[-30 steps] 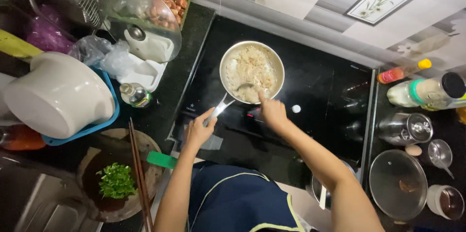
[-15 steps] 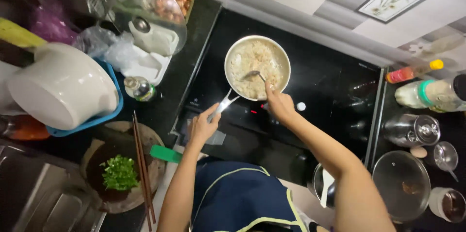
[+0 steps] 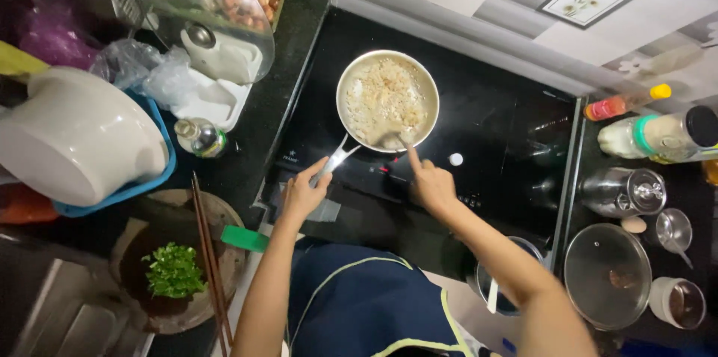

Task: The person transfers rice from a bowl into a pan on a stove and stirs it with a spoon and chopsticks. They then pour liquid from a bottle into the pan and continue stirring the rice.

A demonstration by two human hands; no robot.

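A person in a dark blue apron stands over a glossy black glass induction cooktop [image 3: 493, 125], stirring a round steel frying pan [image 3: 387, 100] that sits on its left zone. The pan's pale, crumbly contents, apparently rice or grated food, are spread across most of the base and look dry and loose, so the cooking seems well under way rather than just begun; nothing has been plated. The left hand [image 3: 303, 194] closes around the end of the pan's slim metal handle, steadying it. The right hand [image 3: 431, 186] pinches the stem of a small metal spoon [image 3: 394, 140], forefinger extended along it, the bowl dipped at the pan's near rim. On the left counter, a big smooth white ceramic bowl [image 3: 75, 136] rests in a blue plastic tub. Nearer, a worn round wooden chopping board [image 3: 191, 282] carries a heap of chopped green herbs [image 3: 173, 272], unused, beside two dark wooden chopsticks [image 3: 208, 252]. A clear domed glass lid [image 3: 606, 275] lies to the right.
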